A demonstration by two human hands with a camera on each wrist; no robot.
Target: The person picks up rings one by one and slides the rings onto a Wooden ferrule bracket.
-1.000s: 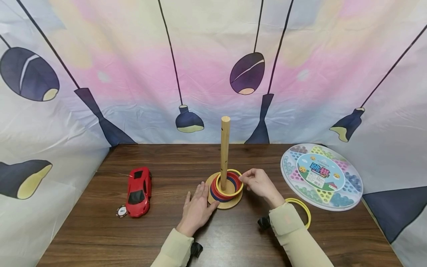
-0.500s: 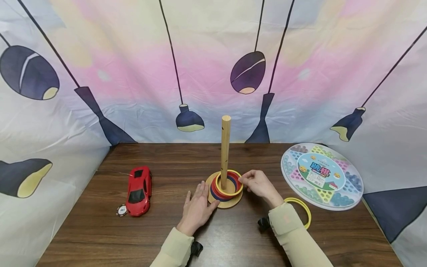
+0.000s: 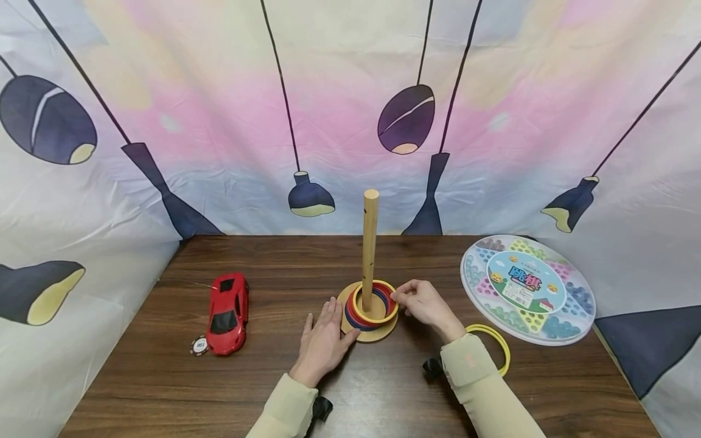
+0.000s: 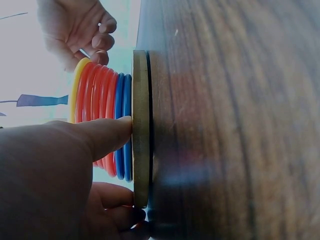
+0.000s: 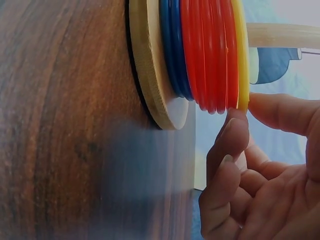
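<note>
A wooden peg [image 3: 370, 243] rises from a round wooden base [image 4: 141, 130] on the table. Around the peg, blue rings [image 5: 172, 50] lie lowest, several red rings [image 5: 207, 55] above them, and a yellow ring [image 5: 241, 55] on top. My right hand [image 3: 424, 304] pinches the yellow ring's right edge between thumb and fingers. On the left of the base rests my left hand [image 3: 324, 347], fingers extended along its rim. In the left wrist view, its thumb [image 4: 107, 136] touches beside the blue rings, and its other fingertips meet the base's edge.
Two more yellow rings [image 3: 505, 347] lie partly under the right sleeve. Behind them is a round Chinese checkers set [image 3: 493, 304]. A red toy car [image 3: 226, 316] and a poker chip [image 3: 199, 346] are at the left. A patterned cloth [image 3: 230, 121] hangs behind the table.
The right hand and the yellow ring's right side have dipped very slightly. The left hand stays in place against the base.
</note>
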